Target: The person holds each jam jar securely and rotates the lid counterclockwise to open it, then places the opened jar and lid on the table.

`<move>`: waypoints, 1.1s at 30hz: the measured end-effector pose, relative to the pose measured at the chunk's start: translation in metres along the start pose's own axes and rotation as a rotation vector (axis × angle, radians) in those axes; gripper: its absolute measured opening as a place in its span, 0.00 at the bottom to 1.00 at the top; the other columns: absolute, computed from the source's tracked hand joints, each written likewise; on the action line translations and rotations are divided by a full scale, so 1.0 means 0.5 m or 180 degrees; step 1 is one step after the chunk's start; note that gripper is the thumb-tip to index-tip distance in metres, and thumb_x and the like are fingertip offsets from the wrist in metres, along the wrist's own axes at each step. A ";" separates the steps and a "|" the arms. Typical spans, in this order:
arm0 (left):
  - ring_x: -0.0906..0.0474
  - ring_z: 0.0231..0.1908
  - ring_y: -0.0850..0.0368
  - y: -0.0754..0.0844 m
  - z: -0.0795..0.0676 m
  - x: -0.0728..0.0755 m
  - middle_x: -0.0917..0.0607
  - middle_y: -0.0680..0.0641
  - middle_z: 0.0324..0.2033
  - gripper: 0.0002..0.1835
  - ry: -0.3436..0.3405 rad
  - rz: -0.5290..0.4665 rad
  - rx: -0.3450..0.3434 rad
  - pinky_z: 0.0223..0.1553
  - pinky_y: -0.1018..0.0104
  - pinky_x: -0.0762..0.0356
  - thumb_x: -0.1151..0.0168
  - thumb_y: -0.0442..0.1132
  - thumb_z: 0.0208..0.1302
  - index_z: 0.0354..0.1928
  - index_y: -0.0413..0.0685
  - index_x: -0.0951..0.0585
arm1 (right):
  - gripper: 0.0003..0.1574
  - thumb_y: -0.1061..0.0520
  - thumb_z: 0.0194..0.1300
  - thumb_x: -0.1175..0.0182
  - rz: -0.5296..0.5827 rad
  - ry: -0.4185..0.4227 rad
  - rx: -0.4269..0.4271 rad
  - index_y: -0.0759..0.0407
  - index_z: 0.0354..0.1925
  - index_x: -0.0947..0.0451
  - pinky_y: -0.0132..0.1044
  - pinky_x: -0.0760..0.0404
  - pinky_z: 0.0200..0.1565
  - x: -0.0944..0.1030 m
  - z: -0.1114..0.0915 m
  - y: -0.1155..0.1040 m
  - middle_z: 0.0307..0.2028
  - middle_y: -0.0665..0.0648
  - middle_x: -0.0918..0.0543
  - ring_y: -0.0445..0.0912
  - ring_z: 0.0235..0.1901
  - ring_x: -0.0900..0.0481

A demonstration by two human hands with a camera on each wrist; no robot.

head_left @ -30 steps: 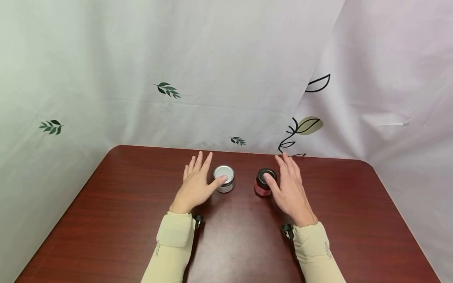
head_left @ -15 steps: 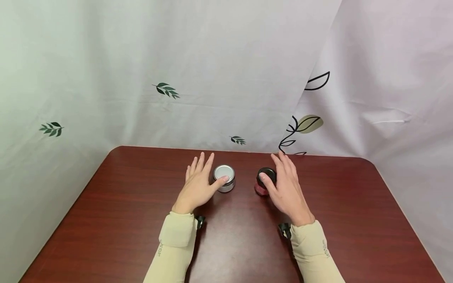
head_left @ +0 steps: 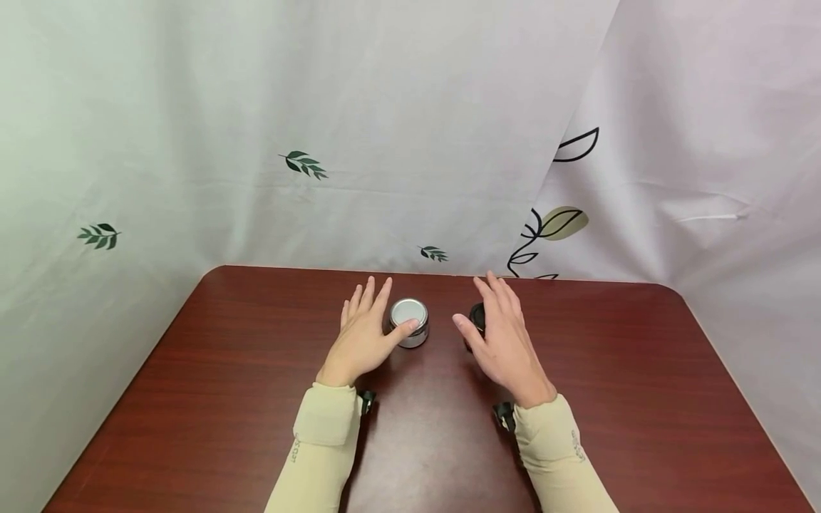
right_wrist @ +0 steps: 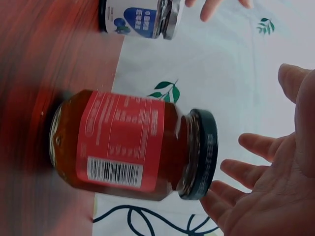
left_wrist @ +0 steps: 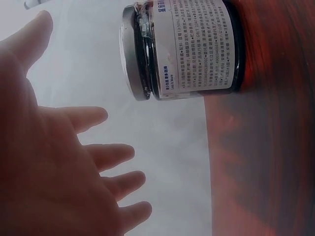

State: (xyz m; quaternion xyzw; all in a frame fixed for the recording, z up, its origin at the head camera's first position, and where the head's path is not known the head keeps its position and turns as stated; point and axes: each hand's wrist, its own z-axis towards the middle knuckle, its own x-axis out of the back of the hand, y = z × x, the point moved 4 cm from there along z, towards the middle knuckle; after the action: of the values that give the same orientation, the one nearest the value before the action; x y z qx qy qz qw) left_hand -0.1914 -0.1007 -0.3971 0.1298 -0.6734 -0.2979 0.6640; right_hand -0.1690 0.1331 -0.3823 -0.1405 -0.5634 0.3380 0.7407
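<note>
In head view, we see the left hand w/ fingers straight and spread. At approx. 2 o'clock from it, very near, stands a short round glass jar w/ silver metal lid; from this angle the thumb overlaps the lid. The right hand is also spread, its thumb pointing to approx. 10 o'clock. Partly hidden at its 10 o'clock side is a round glass jar w/ black lid. Both jars stand upright, apart from each other, on the far half of a reddish-brown wood-grain table. At 12 o'clock hangs a white fabric curtain w/ printed leaves.

In L wrist view, we find the silver-lidded jar at approx. 12–1 o'clock, w/ white paper label full of small dark text. The left hand is at 8 o'clock, fingers and thumb stretched out, w/ visible gap to the jar.

In R wrist view, the black-lidded jar is at approx. 8–9 o'clock, w/ red paper label and barcode. The right hand, at 4 o'clock, has fingers extended close to the lid; if a fingertip touches it, we cannot tell. The silver-lidded jar is at 12 o'clock, some left-hand fingertips at 1 o'clock.
</note>
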 end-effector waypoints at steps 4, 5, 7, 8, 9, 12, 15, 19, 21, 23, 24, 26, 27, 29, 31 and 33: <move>0.68 0.78 0.41 -0.001 0.001 -0.002 0.56 0.38 0.79 0.50 -0.0010 0.0024 0.0010 0.73 0.40 0.70 0.47 0.70 0.66 0.81 0.53 0.50 | 0.45 0.39 0.74 0.45 0.0023 -0.0001 0.0016 0.62 0.76 0.44 0.59 0.50 0.72 -0.009 0.002 -0.008 0.77 0.65 0.48 0.61 0.76 0.56; 0.67 0.78 0.40 -0.001 0.001 -0.002 0.56 0.38 0.79 0.50 -0.0002 0.0025 0.0007 0.73 0.39 0.70 0.47 0.70 0.66 0.81 0.52 0.50 | 0.45 0.39 0.73 0.44 0.0037 0.0003 0.0023 0.62 0.76 0.44 0.59 0.50 0.72 -0.011 0.002 -0.011 0.77 0.65 0.48 0.60 0.77 0.56; 0.66 0.78 0.40 -0.001 0.002 -0.002 0.55 0.37 0.78 0.50 0.0012 0.0029 -0.0008 0.73 0.38 0.68 0.46 0.70 0.66 0.80 0.51 0.49 | 0.46 0.39 0.73 0.44 0.0057 0.0007 0.0041 0.61 0.76 0.43 0.59 0.50 0.72 -0.016 0.004 -0.015 0.77 0.65 0.47 0.60 0.77 0.56; 0.66 0.78 0.40 -0.001 0.002 -0.002 0.55 0.37 0.78 0.50 0.0016 0.0034 -0.0013 0.73 0.38 0.68 0.46 0.70 0.66 0.80 0.51 0.49 | 0.46 0.39 0.73 0.44 0.0065 0.0009 0.0051 0.61 0.76 0.43 0.59 0.50 0.72 -0.018 0.004 -0.018 0.77 0.65 0.47 0.60 0.77 0.55; 0.66 0.78 0.40 -0.001 0.002 -0.003 0.54 0.37 0.78 0.50 0.0016 0.0037 -0.0014 0.73 0.38 0.68 0.46 0.70 0.66 0.80 0.51 0.49 | 0.46 0.39 0.72 0.43 0.0073 0.0008 0.0061 0.61 0.76 0.43 0.59 0.50 0.72 -0.020 0.006 -0.020 0.77 0.65 0.47 0.60 0.77 0.55; 0.65 0.78 0.40 -0.002 0.002 -0.003 0.54 0.37 0.78 0.50 0.0016 0.0046 -0.0016 0.73 0.37 0.67 0.46 0.70 0.66 0.80 0.51 0.49 | 0.47 0.39 0.72 0.43 0.0080 -0.0021 0.0081 0.61 0.76 0.44 0.58 0.51 0.72 -0.027 0.009 -0.028 0.77 0.65 0.47 0.60 0.77 0.55; 0.65 0.78 0.40 -0.001 0.003 -0.004 0.54 0.37 0.78 0.50 0.0002 0.0051 -0.0012 0.73 0.38 0.68 0.46 0.70 0.66 0.80 0.51 0.49 | 0.47 0.39 0.72 0.43 0.0096 -0.0057 0.0087 0.61 0.76 0.44 0.59 0.50 0.72 -0.033 0.011 -0.037 0.77 0.65 0.47 0.60 0.77 0.55; 0.64 0.77 0.38 0.002 0.003 -0.005 0.54 0.36 0.78 0.52 0.0017 0.0062 -0.0046 0.72 0.36 0.66 0.43 0.70 0.65 0.80 0.50 0.49 | 0.46 0.39 0.73 0.43 0.0117 -0.0091 0.0095 0.61 0.76 0.43 0.59 0.49 0.72 -0.042 0.013 -0.046 0.77 0.64 0.47 0.60 0.77 0.54; 0.63 0.77 0.37 0.003 0.004 -0.006 0.53 0.36 0.78 0.52 0.0022 0.0056 -0.0049 0.72 0.35 0.65 0.43 0.70 0.64 0.80 0.50 0.48 | 0.46 0.38 0.73 0.44 0.0125 -0.0102 0.0106 0.61 0.76 0.43 0.60 0.48 0.71 -0.046 0.015 -0.050 0.77 0.64 0.46 0.60 0.76 0.53; 0.62 0.77 0.37 0.004 0.005 -0.008 0.52 0.36 0.78 0.53 0.0019 0.0057 -0.0050 0.72 0.36 0.64 0.43 0.71 0.63 0.80 0.49 0.47 | 0.46 0.39 0.73 0.44 0.0124 -0.0110 0.0121 0.61 0.76 0.43 0.59 0.47 0.71 -0.049 0.017 -0.053 0.77 0.64 0.46 0.61 0.76 0.52; 0.62 0.77 0.37 0.005 0.005 -0.009 0.52 0.36 0.78 0.52 0.0016 0.0054 -0.0049 0.72 0.36 0.64 0.43 0.70 0.63 0.80 0.49 0.47 | 0.45 0.39 0.73 0.44 0.0127 -0.0121 0.0120 0.61 0.76 0.43 0.59 0.47 0.71 -0.050 0.017 -0.055 0.77 0.64 0.46 0.61 0.76 0.52; 0.61 0.77 0.37 0.007 0.006 -0.012 0.51 0.36 0.78 0.52 0.0005 0.0045 -0.0047 0.72 0.36 0.63 0.42 0.70 0.63 0.80 0.50 0.47 | 0.45 0.39 0.73 0.44 0.0131 -0.0139 0.0119 0.61 0.76 0.43 0.59 0.46 0.71 -0.053 0.019 -0.058 0.77 0.63 0.45 0.61 0.76 0.51; 0.60 0.77 0.37 0.008 0.007 -0.013 0.51 0.35 0.77 0.52 0.0012 0.0040 -0.0061 0.72 0.35 0.62 0.41 0.68 0.63 0.80 0.49 0.46 | 0.45 0.39 0.73 0.44 0.0134 -0.0154 0.0113 0.60 0.76 0.43 0.58 0.46 0.71 -0.055 0.019 -0.059 0.77 0.63 0.45 0.61 0.76 0.51; 0.60 0.77 0.36 0.011 0.007 -0.015 0.50 0.35 0.77 0.51 0.0004 0.0036 -0.0070 0.72 0.35 0.61 0.40 0.67 0.63 0.80 0.48 0.46 | 0.44 0.40 0.73 0.43 0.0142 -0.0160 0.0116 0.61 0.76 0.42 0.57 0.46 0.72 -0.059 0.021 -0.060 0.76 0.64 0.44 0.60 0.75 0.50; 0.59 0.77 0.36 0.013 0.007 -0.017 0.49 0.35 0.77 0.52 0.0014 0.0022 -0.0078 0.72 0.34 0.60 0.38 0.65 0.62 0.79 0.47 0.46 | 0.44 0.41 0.73 0.43 0.0148 -0.0171 0.0124 0.61 0.76 0.42 0.56 0.45 0.72 -0.063 0.023 -0.062 0.76 0.64 0.43 0.60 0.75 0.49; 0.58 0.77 0.35 0.013 0.007 -0.020 0.48 0.35 0.77 0.52 0.0025 0.0031 -0.0088 0.71 0.33 0.59 0.36 0.65 0.61 0.79 0.46 0.44 | 0.44 0.41 0.73 0.42 0.0156 -0.0188 0.0126 0.61 0.76 0.42 0.55 0.45 0.72 -0.066 0.024 -0.062 0.76 0.64 0.42 0.58 0.75 0.49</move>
State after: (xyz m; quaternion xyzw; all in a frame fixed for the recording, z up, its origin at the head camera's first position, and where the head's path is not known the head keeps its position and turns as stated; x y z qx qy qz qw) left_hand -0.1923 -0.0888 -0.4013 0.1185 -0.6673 -0.3034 0.6698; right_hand -0.1741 0.0863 -0.3846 -0.1295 -0.5746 0.3711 0.7179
